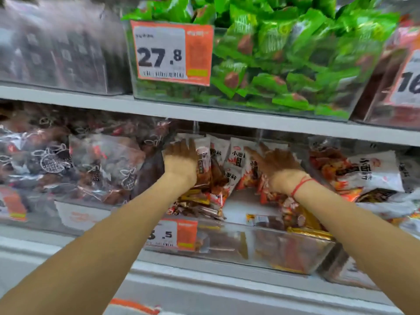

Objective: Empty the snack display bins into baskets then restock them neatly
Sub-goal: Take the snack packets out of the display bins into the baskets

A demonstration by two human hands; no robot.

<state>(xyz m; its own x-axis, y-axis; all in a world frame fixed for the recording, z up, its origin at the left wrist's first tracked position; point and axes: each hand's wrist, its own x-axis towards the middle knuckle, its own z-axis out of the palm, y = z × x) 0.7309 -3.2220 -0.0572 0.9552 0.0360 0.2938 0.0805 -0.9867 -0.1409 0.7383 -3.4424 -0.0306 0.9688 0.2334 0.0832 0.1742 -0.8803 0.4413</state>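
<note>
A clear plastic bin (295, 258) on the lower shelf holds white-and-red snack packets (236, 155) stood up at its back, with loose brown and gold packets (200, 205) lying in front. Both arms reach into this bin. My left hand (180, 159) presses flat against the left end of the packet row, fingers up. My right hand (278, 165) rests on the packets at the right end, fingers spread, a red string on the wrist. Neither hand clearly grips a packet. Part of the bin's white floor (241, 208) shows between the arms.
On the upper shelf stands a bin of green packets (284, 60) with an orange 27.8 price tag (170, 53). Bins of dark packets (68, 160) sit to the left, white-and-red packs (363, 173) to the right. The grey shelf edge (227, 117) hangs just above my hands.
</note>
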